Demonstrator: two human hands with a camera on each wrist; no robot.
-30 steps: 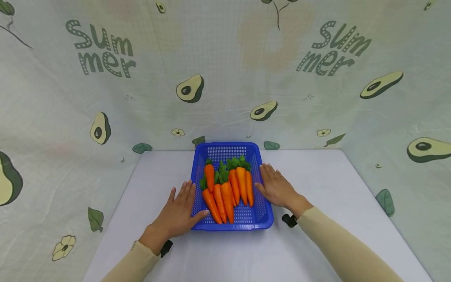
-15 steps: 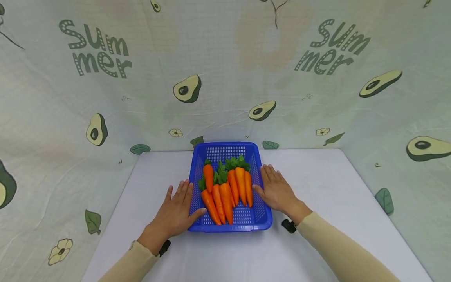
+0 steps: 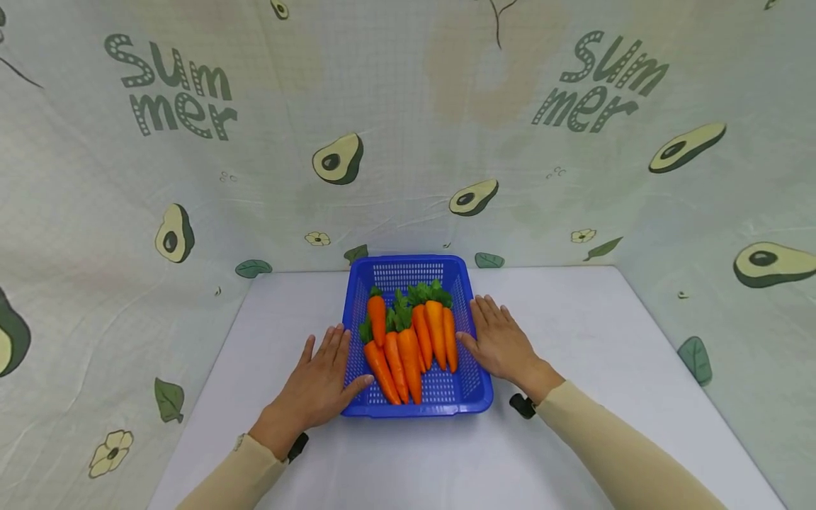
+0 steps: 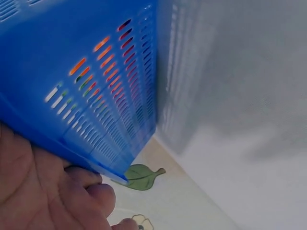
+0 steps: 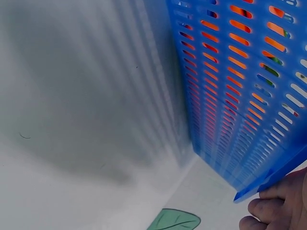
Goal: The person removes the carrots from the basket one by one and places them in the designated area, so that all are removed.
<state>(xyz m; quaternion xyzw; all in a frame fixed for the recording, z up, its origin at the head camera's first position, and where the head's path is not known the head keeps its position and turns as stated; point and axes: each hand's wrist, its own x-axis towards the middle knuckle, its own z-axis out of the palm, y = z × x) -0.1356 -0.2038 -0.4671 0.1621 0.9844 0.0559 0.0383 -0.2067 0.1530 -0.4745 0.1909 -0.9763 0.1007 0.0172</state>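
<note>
A blue slotted plastic basket (image 3: pixel 408 261) stands on the white table (image 3: pixel 586 340) with several orange carrots (image 3: pixel 409 347), green tops pointing away from me. My left hand (image 3: pixel 319 386) lies flat against the basket's left side, fingers straight, thumb resting on the rim. My right hand (image 3: pixel 502 346) lies flat against the right side, thumb at the rim. The left wrist view shows the basket wall (image 4: pixel 96 72) close above my left fingers (image 4: pixel 48 191). In the right wrist view the wall (image 5: pixel 249 96) fills the right half, with my right fingertips (image 5: pixel 283 208) just under its rim.
A pale cloth backdrop (image 3: pixel 408 142) printed with avocados and "Summer" closes in the table at the back and both sides. The basket stands close to the back wall. Bare table surface lies left, right and in front of the basket.
</note>
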